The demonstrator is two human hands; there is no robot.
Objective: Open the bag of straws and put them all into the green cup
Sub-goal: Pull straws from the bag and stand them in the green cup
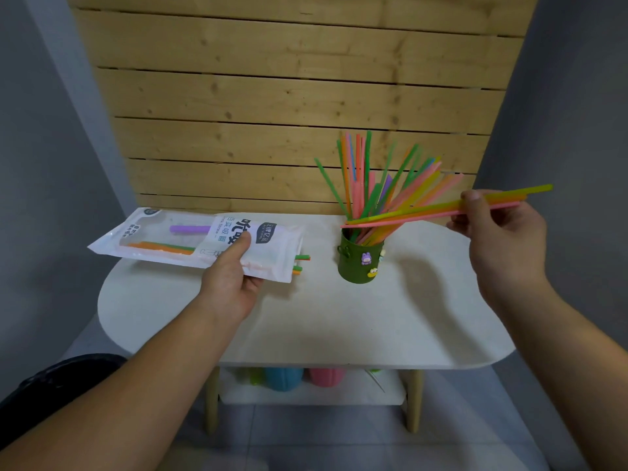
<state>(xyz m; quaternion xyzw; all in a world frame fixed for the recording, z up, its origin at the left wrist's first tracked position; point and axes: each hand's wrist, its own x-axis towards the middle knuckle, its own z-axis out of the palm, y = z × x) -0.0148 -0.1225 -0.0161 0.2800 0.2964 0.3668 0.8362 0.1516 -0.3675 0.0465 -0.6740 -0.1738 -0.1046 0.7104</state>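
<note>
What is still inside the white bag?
Inside the bag show a purple straw and orange and green straws. The printed label hides their middles, so the count is unclear.

Head view looks down, close, onto table.

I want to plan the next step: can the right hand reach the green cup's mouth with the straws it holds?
Probably yes. The right hand holds a few straws whose free ends already lie over the cup. The straws standing in the cup crowd its mouth, but nothing else is between.
</note>
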